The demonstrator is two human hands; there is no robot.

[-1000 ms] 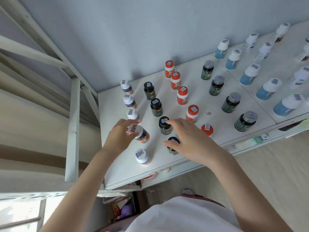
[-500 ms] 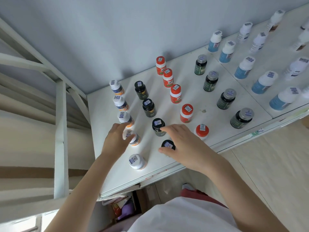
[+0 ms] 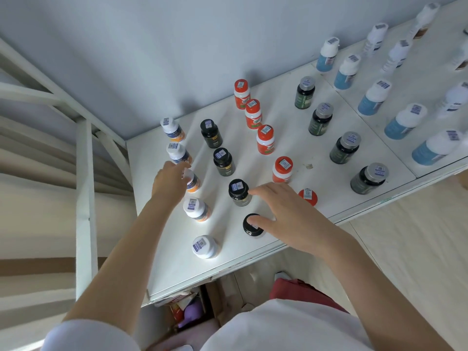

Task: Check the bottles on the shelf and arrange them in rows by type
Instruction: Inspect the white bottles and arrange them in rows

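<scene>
Shelf: a smooth, flat, white-painted shelf board (image 3: 291, 117), joined by a seam to a second white board (image 3: 417, 79) at its right edge.
Left column: five round plastic white-capped bottles (image 3: 177, 152) with orange-and-navy labels, running from the back left corner to the front edge.
Left hand (image 3: 168, 181): fingers curled round the third white-capped bottle (image 3: 193, 183), whose cap is mostly hidden behind them.
Next column: four glossy dark black-capped bottles (image 3: 222, 160).
Right hand (image 3: 296, 219): fingers spread and nearly straight, gripping nothing. The index fingertip touches the cap of the third black-capped bottle (image 3: 239, 192), and the thumb lies on the lid of the fourth black-capped bottle (image 3: 249, 229), nearest the front edge.
Middle column: five orange-red bottles (image 3: 265, 139) with white bands. The front one is partly hidden behind the right hand.
Right column: four dark green bottles (image 3: 345, 146) with dull grey caps.
Second board: blue bottles (image 3: 405, 121) with white caps. Beyond them are pale white bottles (image 3: 453, 102), some cut off at the frame's edge.
Caps: each carries a small barcode sticker, its print too small to read.
Room: a pale blue-grey wall (image 3: 152, 46), white frame bars (image 3: 86, 198) on the left, and a pale wood-grain floor (image 3: 405, 249).
Under the shelf: crumpled packets (image 3: 187, 312), hard to make out.
</scene>
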